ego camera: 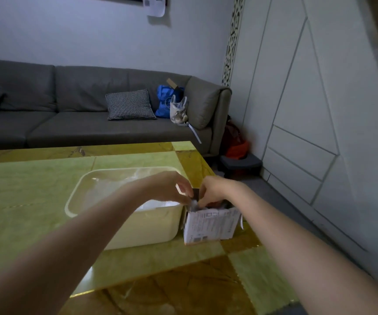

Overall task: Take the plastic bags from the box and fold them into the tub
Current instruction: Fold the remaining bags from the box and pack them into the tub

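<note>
Both my hands, left hand [170,189] and right hand [213,192], pinch a plastic bag [193,204] at the box [210,226] mouth beneath them, tub [124,223] left of them; bag's probably light, limp, slippery, so grab bunched top.

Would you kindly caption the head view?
Both hands reach into the box beside the tub.

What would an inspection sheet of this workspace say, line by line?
Surface: green and gold table, glossy.
Job's things: cream tub with pale plastic inside; small printed box touching its right side, open, with bags sticking out.
Clutter: nothing seen on the table.
Grippers: left hand and right hand both pinch at a bag at the box top.
Cables: nothing seen.
Surroundings: grey sofa, checked cushion, blue bag, white wall panels.
</note>
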The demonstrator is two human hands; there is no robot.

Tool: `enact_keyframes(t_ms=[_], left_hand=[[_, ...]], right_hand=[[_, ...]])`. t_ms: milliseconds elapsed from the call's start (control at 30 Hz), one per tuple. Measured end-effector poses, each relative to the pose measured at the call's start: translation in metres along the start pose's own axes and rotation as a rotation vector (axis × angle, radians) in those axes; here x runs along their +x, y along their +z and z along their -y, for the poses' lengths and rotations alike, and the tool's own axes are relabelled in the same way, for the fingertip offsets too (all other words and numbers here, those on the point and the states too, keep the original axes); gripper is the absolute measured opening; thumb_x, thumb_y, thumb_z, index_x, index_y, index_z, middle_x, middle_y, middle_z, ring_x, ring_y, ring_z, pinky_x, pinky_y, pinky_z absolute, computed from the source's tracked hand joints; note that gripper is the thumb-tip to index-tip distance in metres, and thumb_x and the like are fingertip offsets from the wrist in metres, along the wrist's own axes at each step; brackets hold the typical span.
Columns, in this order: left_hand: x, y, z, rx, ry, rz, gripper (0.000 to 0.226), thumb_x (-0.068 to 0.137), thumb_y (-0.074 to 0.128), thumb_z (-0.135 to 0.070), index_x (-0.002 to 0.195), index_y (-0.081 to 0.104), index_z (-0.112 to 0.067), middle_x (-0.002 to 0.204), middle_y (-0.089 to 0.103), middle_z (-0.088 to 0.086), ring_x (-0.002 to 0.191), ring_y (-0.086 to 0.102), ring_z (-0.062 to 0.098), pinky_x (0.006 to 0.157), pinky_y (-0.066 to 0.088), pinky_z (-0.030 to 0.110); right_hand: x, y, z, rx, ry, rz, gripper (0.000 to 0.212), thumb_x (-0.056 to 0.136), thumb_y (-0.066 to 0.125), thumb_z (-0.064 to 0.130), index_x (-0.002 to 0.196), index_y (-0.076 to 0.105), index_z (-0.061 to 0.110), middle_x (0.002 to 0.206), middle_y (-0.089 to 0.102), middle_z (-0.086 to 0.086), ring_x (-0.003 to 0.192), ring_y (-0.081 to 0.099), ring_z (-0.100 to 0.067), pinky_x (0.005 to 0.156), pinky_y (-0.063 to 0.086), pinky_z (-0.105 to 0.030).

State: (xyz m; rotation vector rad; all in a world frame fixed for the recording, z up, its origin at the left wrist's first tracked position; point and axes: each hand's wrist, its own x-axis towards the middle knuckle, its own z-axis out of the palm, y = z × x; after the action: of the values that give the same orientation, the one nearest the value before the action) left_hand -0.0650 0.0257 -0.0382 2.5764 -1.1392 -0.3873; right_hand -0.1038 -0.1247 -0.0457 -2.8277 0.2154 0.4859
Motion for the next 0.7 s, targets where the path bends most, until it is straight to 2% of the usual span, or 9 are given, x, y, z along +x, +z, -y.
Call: enact_keyframes(t_ms=[100,233,367,467,533,567,633,700], left_hand=[[0.004,0.010,-0.005,0.086,0.004,0.013,0.029,0.084,0.064,-0.032,0.111,0.066,-0.020,0.103,0.055,-0.006,0.095,0.051,0.008,0.075,0.040,0.020],[0.006,0.016,-0.007,0.125,-0.011,0.005,0.024,0.085,0.064,-0.029,0.105,0.067,-0.017,0.107,0.062,-0.001,0.097,0.055,0.012,0.074,0.037,0.019],[0.010,0.019,-0.008,0.149,-0.020,-0.019,0.024,0.084,0.066,-0.024,0.106,0.068,-0.015,0.108,0.062,0.001,0.093,0.055,0.012,0.067,0.039,0.014],[0.010,0.020,-0.011,0.159,-0.017,-0.037,0.027,0.084,0.066,-0.023,0.110,0.066,-0.015,0.109,0.062,0.001,0.087,0.051,0.008,0.061,0.034,0.006],[0.010,0.021,-0.011,0.142,-0.033,-0.023,0.027,0.085,0.064,-0.023,0.111,0.066,-0.014,0.112,0.063,0.002,0.090,0.053,0.010,0.064,0.038,0.010],[0.010,0.021,-0.010,0.127,-0.044,-0.012,0.027,0.086,0.063,-0.023,0.112,0.066,-0.015,0.114,0.062,0.002,0.093,0.055,0.011,0.070,0.040,0.013],[0.009,0.016,-0.007,0.058,-0.057,-0.056,0.026,0.087,0.062,-0.023,0.111,0.066,-0.016,0.117,0.061,0.000,0.098,0.054,0.009,0.081,0.041,0.019],[0.007,0.006,-0.004,-0.143,-0.094,-0.212,0.030,0.085,0.064,-0.026,0.113,0.062,-0.016,0.118,0.057,0.000,0.105,0.055,0.013,0.089,0.045,0.028]], right_hand=[[0.007,0.015,-0.002,0.007,0.012,-0.036,0.023,0.088,0.063,0.019,0.106,0.065,0.006,0.088,0.057,-0.005,0.067,0.053,-0.015,0.051,0.040,-0.021],[0.013,0.020,-0.006,0.057,-0.038,-0.083,0.019,0.090,0.060,0.015,0.103,0.067,0.004,0.086,0.058,-0.007,0.077,0.055,-0.020,0.051,0.038,-0.022],[0.012,0.010,-0.011,0.033,-0.097,-0.075,0.022,0.091,0.057,0.014,0.106,0.069,0.003,0.096,0.066,-0.014,0.080,0.058,-0.022,0.057,0.042,-0.025],[0.016,-0.004,-0.015,0.038,-0.083,-0.284,0.021,0.092,0.049,0.008,0.096,0.068,0.001,0.099,0.066,-0.016,0.086,0.062,-0.028,0.072,0.049,-0.032],[0.014,-0.018,-0.015,0.131,-0.078,-0.450,0.027,0.093,0.042,0.005,0.075,0.062,0.003,0.094,0.065,-0.016,0.079,0.061,-0.028,0.071,0.046,-0.031],[0.012,-0.025,-0.014,0.189,-0.084,-0.518,0.030,0.093,0.041,0.004,0.070,0.059,0.006,0.092,0.064,-0.015,0.077,0.060,-0.026,0.070,0.044,-0.029],[0.006,-0.038,-0.013,0.312,-0.104,-0.638,0.029,0.093,0.041,0.005,0.082,0.067,0.006,0.095,0.067,-0.012,0.086,0.061,-0.025,0.074,0.046,-0.029],[0.002,-0.046,-0.011,0.453,-0.118,-0.756,0.027,0.092,0.042,0.006,0.088,0.070,0.006,0.095,0.069,-0.010,0.092,0.063,-0.025,0.081,0.050,-0.032]])
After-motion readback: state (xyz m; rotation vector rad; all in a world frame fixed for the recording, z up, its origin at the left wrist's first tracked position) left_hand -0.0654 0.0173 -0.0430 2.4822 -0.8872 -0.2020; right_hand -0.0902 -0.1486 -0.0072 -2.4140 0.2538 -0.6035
